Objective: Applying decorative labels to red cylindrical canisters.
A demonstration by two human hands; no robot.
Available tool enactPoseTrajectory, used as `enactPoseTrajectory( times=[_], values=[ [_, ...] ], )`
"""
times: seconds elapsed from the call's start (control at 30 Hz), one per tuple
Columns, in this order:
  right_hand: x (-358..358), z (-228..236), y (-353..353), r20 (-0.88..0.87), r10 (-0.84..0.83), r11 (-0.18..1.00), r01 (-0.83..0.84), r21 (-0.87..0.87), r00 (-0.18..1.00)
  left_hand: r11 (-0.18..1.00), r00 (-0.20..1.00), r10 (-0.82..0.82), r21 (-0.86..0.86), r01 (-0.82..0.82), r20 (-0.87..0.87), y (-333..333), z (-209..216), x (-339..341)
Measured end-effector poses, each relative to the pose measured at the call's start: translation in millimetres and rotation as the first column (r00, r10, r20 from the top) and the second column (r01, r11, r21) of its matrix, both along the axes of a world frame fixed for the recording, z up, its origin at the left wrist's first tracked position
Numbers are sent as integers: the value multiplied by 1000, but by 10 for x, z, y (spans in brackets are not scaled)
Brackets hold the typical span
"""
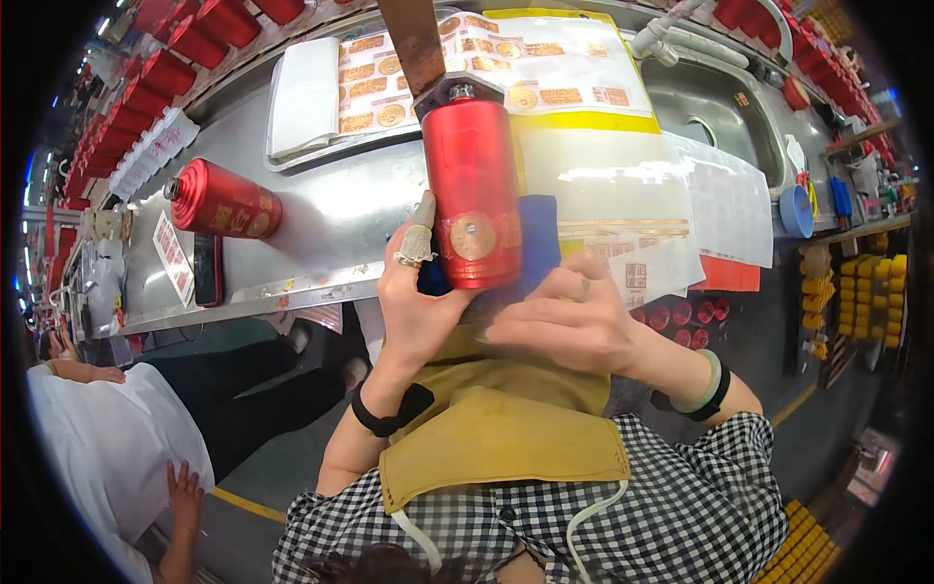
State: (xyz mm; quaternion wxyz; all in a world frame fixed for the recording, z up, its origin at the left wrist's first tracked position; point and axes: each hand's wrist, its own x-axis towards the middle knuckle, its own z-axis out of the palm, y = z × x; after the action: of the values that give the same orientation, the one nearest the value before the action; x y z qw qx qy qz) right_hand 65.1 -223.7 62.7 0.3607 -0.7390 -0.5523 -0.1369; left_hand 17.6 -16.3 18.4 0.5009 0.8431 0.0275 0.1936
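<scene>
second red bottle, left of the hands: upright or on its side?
On its side. The red bottle lies flat on the steel bench, neck pointing left, apart from both hands.

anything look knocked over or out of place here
One red bottle lies on its side on the metal table, left of the upright red bottle that the left hand and right hand hold. Small scraps litter the table's near edge.

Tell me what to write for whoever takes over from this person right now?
Left hand: grips the upright red bottle on its left side, a finger taped.
Right hand: rests at the bottle's base, on the blue cloth.
A round gold sticker already sits on the bottle's front.
A second red bottle lies on its side on the steel table, not in hand.
Sticker sheets lie behind.
</scene>
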Motion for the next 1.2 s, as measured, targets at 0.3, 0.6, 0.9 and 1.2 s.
enactPoseTrajectory(
  times=[0.3,0.6,0.9,1.2],
  values=[
    [35,131,114,32,-58,998,57,12,998,999,997,33,6,-33,67,-23,-13,4],
    [642,254,358,178,-357,933,358,31,917,988,994,46,139,-60,104,-37,76,-8],
    [792,236,326,182,-369,929,366,48,911,996,981,45,-62,-58,-187,-17,-63,-10],
    [719,309,63,-34,-489,857,487,167,872,929,973,-52,368,-36,227,-27,150,5]
  ],
)
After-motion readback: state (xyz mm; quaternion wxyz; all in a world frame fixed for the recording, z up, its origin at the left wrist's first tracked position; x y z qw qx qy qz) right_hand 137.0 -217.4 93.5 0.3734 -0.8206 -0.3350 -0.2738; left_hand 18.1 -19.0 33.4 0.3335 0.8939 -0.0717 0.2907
